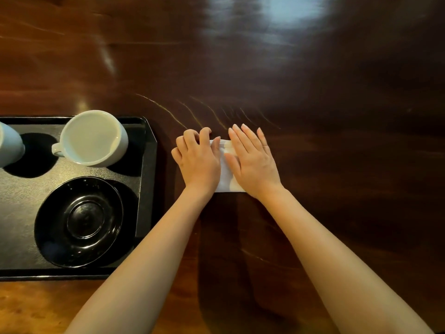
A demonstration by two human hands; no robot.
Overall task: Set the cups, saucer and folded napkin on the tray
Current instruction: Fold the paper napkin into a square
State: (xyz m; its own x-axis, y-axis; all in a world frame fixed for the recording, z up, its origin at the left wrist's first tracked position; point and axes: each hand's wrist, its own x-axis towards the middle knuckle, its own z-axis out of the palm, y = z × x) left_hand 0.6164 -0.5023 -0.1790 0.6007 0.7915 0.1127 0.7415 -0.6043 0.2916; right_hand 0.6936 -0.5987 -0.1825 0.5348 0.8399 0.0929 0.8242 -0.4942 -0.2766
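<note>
The worktop (313,165) is dark, glossy wood with a reddish-brown grain running across it. A broad, pale blue-white patch of reflected light (289,13) spreads over its far part, and a smaller streak of glare (108,59) lies to the left of it. Thin, curved, light-coloured scratches (192,112) fan over the surface near the middle. Along the near left edge the wood looks lighter and more orange, while the right side falls into deep shadow
</note>
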